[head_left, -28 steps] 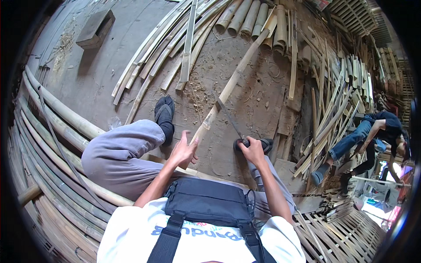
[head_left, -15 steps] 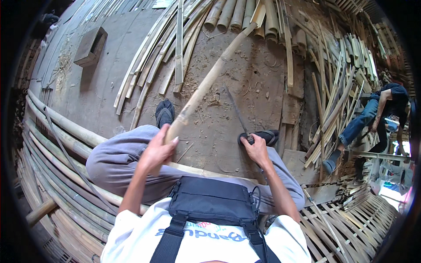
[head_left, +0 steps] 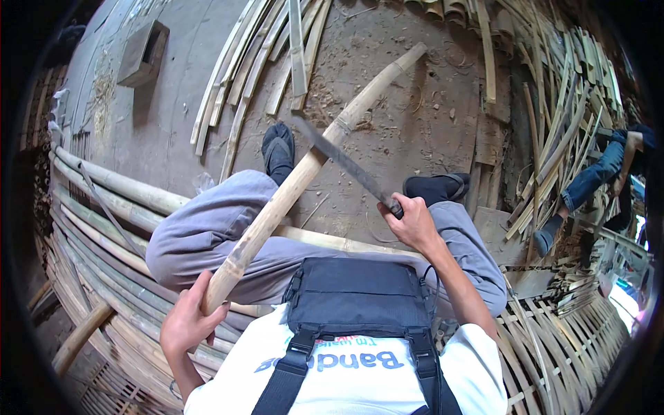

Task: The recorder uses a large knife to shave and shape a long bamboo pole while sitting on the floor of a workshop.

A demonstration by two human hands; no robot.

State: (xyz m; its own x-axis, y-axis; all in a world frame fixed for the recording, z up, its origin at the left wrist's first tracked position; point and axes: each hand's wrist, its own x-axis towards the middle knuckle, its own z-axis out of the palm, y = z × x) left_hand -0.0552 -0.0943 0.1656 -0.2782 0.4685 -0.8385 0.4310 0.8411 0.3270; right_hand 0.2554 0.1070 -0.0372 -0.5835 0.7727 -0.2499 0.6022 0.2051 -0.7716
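1. Far left, long bamboo poles [head_left: 162,199] lie bundled side by side, running diagonally past the person's left knee.
2. Here's the left hand [head_left: 185,318], low and out to the side, its forearm angling up from the lower edge. It's wrapped round the near end of the bamboo piece [head_left: 287,192], with the thumb along the right side.
3. The bamboo piece itself slants up and away to the right, crossing in front of the left leg [head_left: 207,225], its far end out over the floor [head_left: 401,145].
4. Across it goes the knife [head_left: 360,174]! The dark blade lies slantwise over the bamboo, tip to the upper left; whether it bites in, I can't tell.
5. In the middle, the white shirt [head_left: 339,387] shows large blue lettering, with smaller red and blue print above, partly covered by the black chest pouch [head_left: 356,294] and its straps.
6. On to the right hand [head_left: 415,225]: closed firmly round the dark handle, knuckles up, forearm sloping down and right to the sleeve.
7. Far right, a co-worker's leg [head_left: 588,180] in blue jeans stands near a heap of split strips [head_left: 550,149].
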